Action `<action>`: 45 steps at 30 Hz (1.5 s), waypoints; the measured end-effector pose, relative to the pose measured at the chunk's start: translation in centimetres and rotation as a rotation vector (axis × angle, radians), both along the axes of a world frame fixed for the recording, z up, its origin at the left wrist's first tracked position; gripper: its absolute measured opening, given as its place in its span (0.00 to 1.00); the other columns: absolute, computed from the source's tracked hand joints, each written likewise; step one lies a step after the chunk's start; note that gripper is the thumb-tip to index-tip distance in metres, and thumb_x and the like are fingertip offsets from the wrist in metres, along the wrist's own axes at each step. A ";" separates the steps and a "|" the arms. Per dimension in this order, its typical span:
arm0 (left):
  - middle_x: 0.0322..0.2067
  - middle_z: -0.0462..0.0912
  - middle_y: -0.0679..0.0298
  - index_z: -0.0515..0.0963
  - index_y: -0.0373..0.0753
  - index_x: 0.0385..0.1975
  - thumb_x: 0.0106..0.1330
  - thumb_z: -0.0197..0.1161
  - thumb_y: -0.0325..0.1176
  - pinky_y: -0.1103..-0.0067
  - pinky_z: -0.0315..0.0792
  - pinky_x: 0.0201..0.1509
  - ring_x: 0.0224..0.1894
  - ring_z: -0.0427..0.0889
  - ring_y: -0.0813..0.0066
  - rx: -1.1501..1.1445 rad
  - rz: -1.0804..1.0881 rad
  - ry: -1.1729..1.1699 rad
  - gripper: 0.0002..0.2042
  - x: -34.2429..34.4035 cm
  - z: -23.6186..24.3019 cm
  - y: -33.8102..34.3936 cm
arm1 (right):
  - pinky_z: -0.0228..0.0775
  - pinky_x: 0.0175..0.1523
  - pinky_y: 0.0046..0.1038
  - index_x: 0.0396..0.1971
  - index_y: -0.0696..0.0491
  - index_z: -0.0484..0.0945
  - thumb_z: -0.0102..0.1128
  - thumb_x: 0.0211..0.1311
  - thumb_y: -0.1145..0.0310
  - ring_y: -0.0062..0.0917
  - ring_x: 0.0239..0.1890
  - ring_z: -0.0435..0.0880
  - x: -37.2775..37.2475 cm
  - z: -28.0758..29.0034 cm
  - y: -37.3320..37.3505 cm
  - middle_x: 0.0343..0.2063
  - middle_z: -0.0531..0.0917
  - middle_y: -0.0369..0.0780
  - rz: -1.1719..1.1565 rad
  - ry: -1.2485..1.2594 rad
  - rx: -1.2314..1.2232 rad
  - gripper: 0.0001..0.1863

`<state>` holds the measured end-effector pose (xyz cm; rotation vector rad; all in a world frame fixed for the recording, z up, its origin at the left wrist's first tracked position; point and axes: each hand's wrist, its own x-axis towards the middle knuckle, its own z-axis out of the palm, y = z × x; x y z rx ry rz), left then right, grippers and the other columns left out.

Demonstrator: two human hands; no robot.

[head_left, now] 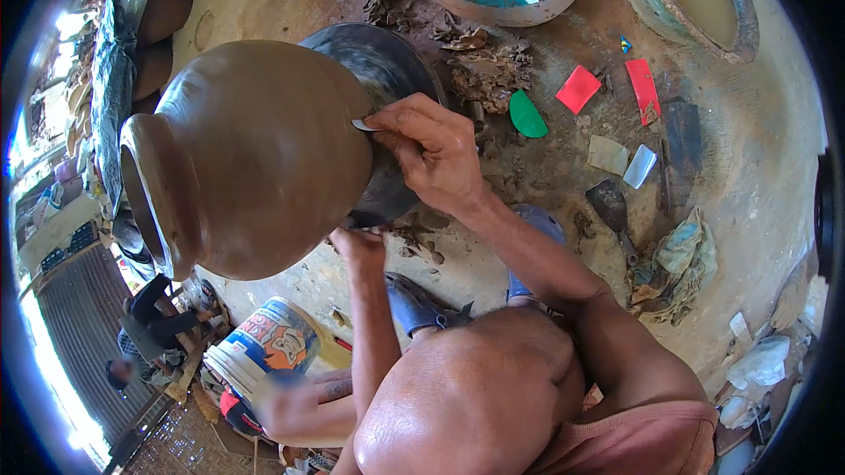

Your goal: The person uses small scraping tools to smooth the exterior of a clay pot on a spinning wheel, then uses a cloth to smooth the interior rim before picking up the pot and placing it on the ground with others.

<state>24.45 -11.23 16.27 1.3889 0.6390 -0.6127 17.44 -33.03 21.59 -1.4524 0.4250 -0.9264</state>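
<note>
Clutter beyond the right fingers: clay scraps (489,73), green scraper (527,114), red card (577,88), rag (679,259), bowl of tools (528,10). I see the brown pot (255,154) lying on its side, long axis left-right, mouth pointing left, base against a dark disc (387,66). Right hand (431,154) fingers pinched together on a small pale scraper (363,125) pressed to the pot wall. Left hand (356,244) under the pot, fingers hidden, can't tell.

Bare floor (757,149) right of the clay pot (255,158); clay scraps (488,70) crowd behind
</note>
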 end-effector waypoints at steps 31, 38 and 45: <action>0.66 0.70 0.61 0.65 0.53 0.69 0.72 0.52 0.66 0.58 0.77 0.62 0.66 0.73 0.58 0.117 0.076 0.045 0.33 -1.3 -0.4 0.2 | 0.80 0.39 0.31 0.40 0.57 0.88 0.63 0.51 0.87 0.34 0.35 0.87 -0.3 0.3 2.0 0.34 0.84 0.42 -0.003 -0.070 0.013 0.16; 0.66 0.71 0.62 0.65 0.53 0.70 0.73 0.50 0.67 0.58 0.75 0.63 0.66 0.74 0.59 0.151 0.099 0.019 0.33 -0.5 -0.7 0.2 | 0.80 0.39 0.31 0.40 0.57 0.88 0.63 0.48 0.87 0.34 0.35 0.87 -0.6 0.2 2.2 0.34 0.84 0.42 -0.024 -0.080 0.012 0.18; 0.68 0.70 0.62 0.63 0.48 0.72 0.74 0.48 0.66 0.61 0.70 0.71 0.70 0.71 0.61 0.136 0.101 0.016 0.35 -1.0 -0.3 -1.2 | 0.80 0.39 0.32 0.39 0.56 0.88 0.65 0.48 0.86 0.34 0.34 0.86 -1.4 -0.3 2.6 0.33 0.83 0.41 -0.018 -0.069 0.017 0.17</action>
